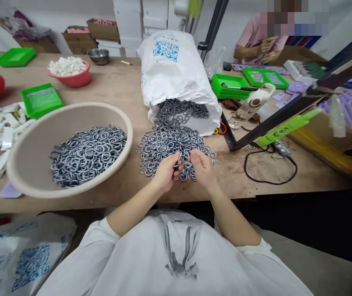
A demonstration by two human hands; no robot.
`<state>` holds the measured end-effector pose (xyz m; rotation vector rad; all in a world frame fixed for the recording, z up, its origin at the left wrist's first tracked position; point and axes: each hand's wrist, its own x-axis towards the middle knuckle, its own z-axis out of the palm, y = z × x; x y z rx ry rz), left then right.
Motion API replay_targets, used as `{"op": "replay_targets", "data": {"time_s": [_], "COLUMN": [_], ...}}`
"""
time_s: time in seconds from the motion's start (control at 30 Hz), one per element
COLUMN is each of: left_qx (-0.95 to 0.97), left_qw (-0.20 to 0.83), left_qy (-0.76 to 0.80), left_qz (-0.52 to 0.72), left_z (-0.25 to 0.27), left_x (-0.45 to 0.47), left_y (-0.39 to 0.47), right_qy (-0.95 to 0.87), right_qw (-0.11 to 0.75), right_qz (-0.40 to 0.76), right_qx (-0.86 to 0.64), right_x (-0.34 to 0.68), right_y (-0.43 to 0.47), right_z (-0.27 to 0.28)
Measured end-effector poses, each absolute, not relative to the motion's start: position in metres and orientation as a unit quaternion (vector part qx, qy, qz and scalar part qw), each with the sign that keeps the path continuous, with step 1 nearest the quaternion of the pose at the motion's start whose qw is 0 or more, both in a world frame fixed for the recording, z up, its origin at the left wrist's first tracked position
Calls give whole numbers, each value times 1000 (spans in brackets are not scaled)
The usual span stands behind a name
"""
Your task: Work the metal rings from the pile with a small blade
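Observation:
A heap of grey metal-looking rings [160, 144] spreads on the table in front of me, spilling from the mouth of a white sack [176, 70]. Over the near side of this heap, my left hand [168, 170] is closed on a few rings, which show between thumb and fingers. Close beside it on the right, my right hand [202, 166] has its fingers pinched together; what they hold is mostly hidden. To the left stands a wide beige basin [21, 164] with a large pile of the same rings [89, 154] inside.
A black metal frame post [265, 123] slants across the right side, near a looped black cable [271, 183]. Green trays [42, 100], a pink bowl of white pieces [75, 80] and loose white parts [8, 137] occupy the left. Another person [256, 43] works at the far right.

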<state>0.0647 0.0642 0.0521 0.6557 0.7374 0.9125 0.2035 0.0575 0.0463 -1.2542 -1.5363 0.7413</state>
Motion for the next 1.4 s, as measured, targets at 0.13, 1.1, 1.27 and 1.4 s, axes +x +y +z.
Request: {"op": "replay_targets", "data": {"time_s": [0.13, 1.1, 1.27, 1.4], "left_qx": [289, 315, 256, 209], "left_qw": [771, 785, 797, 799], "left_qy": [349, 370, 380, 405], "left_qz": [448, 383, 393, 392], "left_z": [53, 34, 37, 35], "left_x": [64, 33, 30, 32], "left_y": [61, 49, 59, 65], "right_qy": [-721, -571, -547, -534], "right_qw": [404, 212, 223, 275], "right_qz": [225, 97, 120, 152], "right_qx": [-515, -787, -798, -785], "right_x": [203, 317, 316, 322], "right_y": [42, 127, 132, 130], "right_z": [54, -4, -16, -18]}}
